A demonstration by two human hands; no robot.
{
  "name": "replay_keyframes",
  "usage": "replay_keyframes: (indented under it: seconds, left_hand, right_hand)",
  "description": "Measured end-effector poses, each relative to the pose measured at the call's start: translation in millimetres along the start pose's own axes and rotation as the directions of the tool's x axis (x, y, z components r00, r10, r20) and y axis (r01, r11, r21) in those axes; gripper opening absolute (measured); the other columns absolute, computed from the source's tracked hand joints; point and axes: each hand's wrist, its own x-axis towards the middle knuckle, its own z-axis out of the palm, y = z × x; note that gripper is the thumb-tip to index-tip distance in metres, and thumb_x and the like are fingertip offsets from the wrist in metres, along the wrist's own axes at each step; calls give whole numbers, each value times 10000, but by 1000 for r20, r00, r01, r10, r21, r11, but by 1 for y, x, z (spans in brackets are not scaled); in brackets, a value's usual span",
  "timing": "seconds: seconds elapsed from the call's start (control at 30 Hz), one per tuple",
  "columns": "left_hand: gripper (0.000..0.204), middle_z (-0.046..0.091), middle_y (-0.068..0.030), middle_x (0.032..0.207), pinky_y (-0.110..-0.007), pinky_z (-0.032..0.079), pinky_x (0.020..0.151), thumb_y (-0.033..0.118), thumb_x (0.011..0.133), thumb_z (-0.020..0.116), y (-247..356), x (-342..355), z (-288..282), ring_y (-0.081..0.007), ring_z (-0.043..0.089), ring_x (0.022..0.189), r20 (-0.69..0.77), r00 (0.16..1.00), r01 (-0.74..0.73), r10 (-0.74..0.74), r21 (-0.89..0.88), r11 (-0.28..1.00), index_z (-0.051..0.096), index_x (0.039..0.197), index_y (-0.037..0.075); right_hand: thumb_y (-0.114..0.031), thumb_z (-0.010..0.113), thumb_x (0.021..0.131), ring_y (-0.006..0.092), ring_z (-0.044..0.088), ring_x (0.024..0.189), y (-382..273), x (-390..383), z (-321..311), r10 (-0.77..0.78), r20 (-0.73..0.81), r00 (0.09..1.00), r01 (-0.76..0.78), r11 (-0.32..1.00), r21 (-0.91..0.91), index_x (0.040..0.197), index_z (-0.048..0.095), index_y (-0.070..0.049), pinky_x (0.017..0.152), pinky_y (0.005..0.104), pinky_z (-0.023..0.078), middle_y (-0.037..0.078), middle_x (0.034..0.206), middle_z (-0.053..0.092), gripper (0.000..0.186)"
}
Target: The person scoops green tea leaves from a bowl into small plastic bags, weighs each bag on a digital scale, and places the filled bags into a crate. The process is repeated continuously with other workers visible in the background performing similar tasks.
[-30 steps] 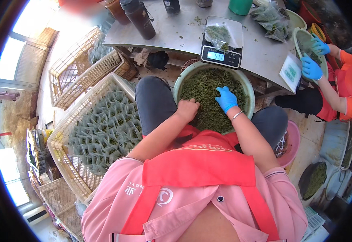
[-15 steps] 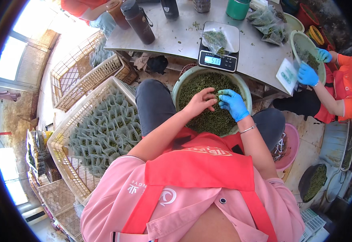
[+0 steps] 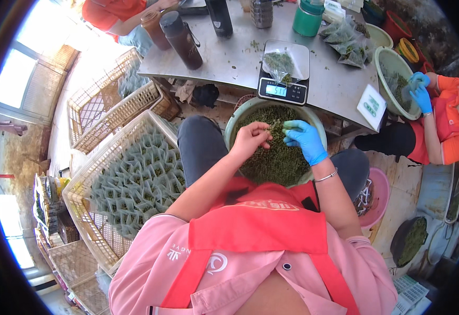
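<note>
My bare left hand point(image 3: 252, 138) is raised over a pale green basin point(image 3: 230, 129) full of small dark green plant bits point(image 3: 273, 167), fingertips pinched on a few of them. Facing it, my blue-gloved right hand point(image 3: 304, 140) pinches more green bits between thumb and fingers; the two sets of fingertips are close together. A scale point(image 3: 280, 93) on the steel table point(image 3: 229, 64) just beyond the basin carries a clear bag of greens point(image 3: 279, 62). To my left, a plastic crate point(image 3: 80, 195) holds several upright bags of greens point(image 3: 132, 186).
Bottles point(image 3: 181, 40) and bagged greens point(image 3: 345, 40) share the table. A gloved co-worker point(image 3: 445, 131) works at another basin point(image 3: 384, 92) on the right; another person point(image 3: 103, 16) is at back left. Crates point(image 3: 108, 100) and a pink basin point(image 3: 375, 212) flank me.
My hands have risen from among the basin's contents to pinch close together above it. The co-worker's hands have moved together at their basin. The view has shifted slightly.
</note>
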Motion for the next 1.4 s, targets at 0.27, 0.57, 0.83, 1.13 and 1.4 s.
replay_keyframes:
  seconds: [0.27,0.57,0.83,1.13,1.4]
  left_hand:
    - [289,655,-81,851,-253,512,635,72,839,608,23,-3,7,-126,630,710,50,993,-117,106,396,911,552,1109,-12]
    - [253,663,-70,815,-232,508,611,45,819,627,38,-7,5,-113,630,675,-37,995,-86,94,183,979,544,1053,-3]
    - [127,652,-70,824,-224,517,592,35,863,581,9,-8,-3,-101,616,695,22,998,-56,53,132,990,568,973,-27]
    - [146,647,-73,850,-223,514,605,30,869,566,7,-18,0,-102,620,725,28,999,-38,35,110,993,558,1001,-31]
    - [171,639,-92,837,-234,520,610,58,889,560,-7,-17,-6,-126,618,677,9,999,-40,40,22,999,525,1031,-31]
  right_hand:
    - [-85,614,847,115,613,663,-1,2,16,-126,72,989,136,980,-145,1081,604,-16,606,239,505,54,838,645,244]
    - [-75,599,853,148,635,671,0,3,-3,26,-108,994,20,915,403,994,619,-34,610,268,527,82,840,663,148]
    - [-57,570,869,147,629,694,-14,27,-6,-92,-124,988,144,844,517,1112,570,-22,631,273,532,112,968,652,245]
    - [-10,492,831,163,635,768,-26,98,35,-733,-41,679,342,364,-866,1329,422,-47,708,280,510,158,1289,505,504]
    - [-41,538,878,74,574,753,-25,15,25,-328,-101,939,266,882,-389,1226,548,-36,637,229,491,74,1067,627,349]
